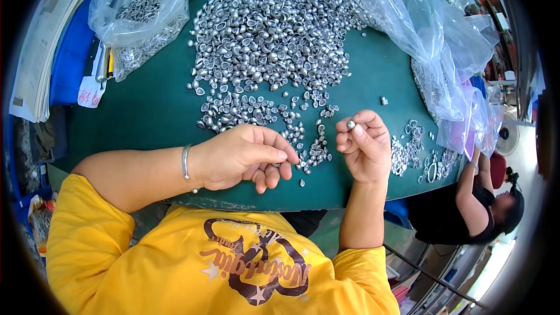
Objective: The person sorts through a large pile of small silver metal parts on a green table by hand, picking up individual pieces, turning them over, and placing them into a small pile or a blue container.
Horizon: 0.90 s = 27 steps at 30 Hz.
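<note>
Between the thumb and fingers of my right hand point(368, 150), a small silver dome-shaped metal piece point(350, 125) is pinched, raised above the table. My left hand point(248, 156) hovers palm-inward at the near edge of the loose pieces. Its fingers are curled with the thumb close to the index finger; what they hold, if anything, is hard to make out. In front of both hands spreads a large heap of hollow silver metal pieces point(274, 29), some showing their open backs. A smaller cluster of these pieces point(318, 149) lies between my hands.
On the green table point(157, 99), flat metal parts and rings point(402, 154) lie right of my right hand. A clear bag of metal parts point(140, 11) stands far left; large plastic bags point(431, 46) line the right side. Another person point(466, 210) works at the right.
</note>
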{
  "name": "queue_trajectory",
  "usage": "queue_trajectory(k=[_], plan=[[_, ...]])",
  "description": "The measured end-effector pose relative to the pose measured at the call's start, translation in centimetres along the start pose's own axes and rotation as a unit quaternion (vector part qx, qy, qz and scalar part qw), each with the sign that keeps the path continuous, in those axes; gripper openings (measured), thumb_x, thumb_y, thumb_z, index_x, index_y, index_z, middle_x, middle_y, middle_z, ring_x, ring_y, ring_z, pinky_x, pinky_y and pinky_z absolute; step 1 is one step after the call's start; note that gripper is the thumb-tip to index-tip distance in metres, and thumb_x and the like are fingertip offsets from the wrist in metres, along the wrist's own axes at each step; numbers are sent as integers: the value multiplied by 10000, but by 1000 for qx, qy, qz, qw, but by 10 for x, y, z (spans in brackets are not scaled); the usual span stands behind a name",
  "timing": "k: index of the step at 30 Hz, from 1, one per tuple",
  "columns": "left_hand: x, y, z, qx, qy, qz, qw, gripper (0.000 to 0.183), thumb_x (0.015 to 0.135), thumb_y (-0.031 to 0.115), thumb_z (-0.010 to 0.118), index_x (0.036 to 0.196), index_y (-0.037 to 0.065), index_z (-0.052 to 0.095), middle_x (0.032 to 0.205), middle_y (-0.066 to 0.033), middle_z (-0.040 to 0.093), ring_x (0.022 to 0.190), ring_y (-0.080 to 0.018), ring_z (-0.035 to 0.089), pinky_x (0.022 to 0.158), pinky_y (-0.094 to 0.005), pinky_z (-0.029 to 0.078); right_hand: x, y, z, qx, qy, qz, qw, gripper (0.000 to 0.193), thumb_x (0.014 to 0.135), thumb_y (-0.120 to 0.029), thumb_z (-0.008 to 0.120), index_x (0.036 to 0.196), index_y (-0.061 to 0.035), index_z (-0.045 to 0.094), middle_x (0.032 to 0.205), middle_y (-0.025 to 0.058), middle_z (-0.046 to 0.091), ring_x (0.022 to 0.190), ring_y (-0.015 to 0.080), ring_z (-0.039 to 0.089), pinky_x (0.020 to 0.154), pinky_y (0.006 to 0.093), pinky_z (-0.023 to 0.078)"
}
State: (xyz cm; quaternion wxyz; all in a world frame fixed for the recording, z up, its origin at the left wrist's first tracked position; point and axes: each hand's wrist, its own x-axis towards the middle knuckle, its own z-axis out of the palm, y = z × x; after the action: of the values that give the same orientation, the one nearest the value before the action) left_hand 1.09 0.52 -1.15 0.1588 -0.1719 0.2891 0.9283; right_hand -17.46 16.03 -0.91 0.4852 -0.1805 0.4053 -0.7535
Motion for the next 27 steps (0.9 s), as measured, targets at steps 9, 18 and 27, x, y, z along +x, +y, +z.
queue_trajectory(k=[9, 18, 27], plan=[[-1, 0, 1, 3, 8, -2, 1000, 181, 886, 92, 440, 970, -24, 551, 806, -96, 608, 619, -113, 595, 515, -210, 492, -4, 2, 8, -5, -10, -58, 998, 206, 800, 92, 534, 971, 3, 462, 912, 254, 608, 749, 253, 652, 635, 314, 567], [-1, 0, 0, 8, 2, -2, 1000, 212, 891, 110, 433, 1007, -30, 540, 840, -107, 609, 652, -136, 608, 533, -220, 499, -3, 2, 6, 3, -15, -62, 998, 210, 795, 93, 544, 960, -4, 457, 919, 240, 613, 786, 255, 648, 665, 309, 555], [-2, 0, -1, -16, -12, 1, 1000, 260, 914, 109, 420, 1110, -34, 512, 931, -147, 602, 674, -134, 593, 507, -211, 484, 5, -7, 15, -595, 65, -210, 773, 118, 716, 43, 630, 819, -14, 633, 763, 80, 594, 664, 161, 564, 561, 251, 443]])
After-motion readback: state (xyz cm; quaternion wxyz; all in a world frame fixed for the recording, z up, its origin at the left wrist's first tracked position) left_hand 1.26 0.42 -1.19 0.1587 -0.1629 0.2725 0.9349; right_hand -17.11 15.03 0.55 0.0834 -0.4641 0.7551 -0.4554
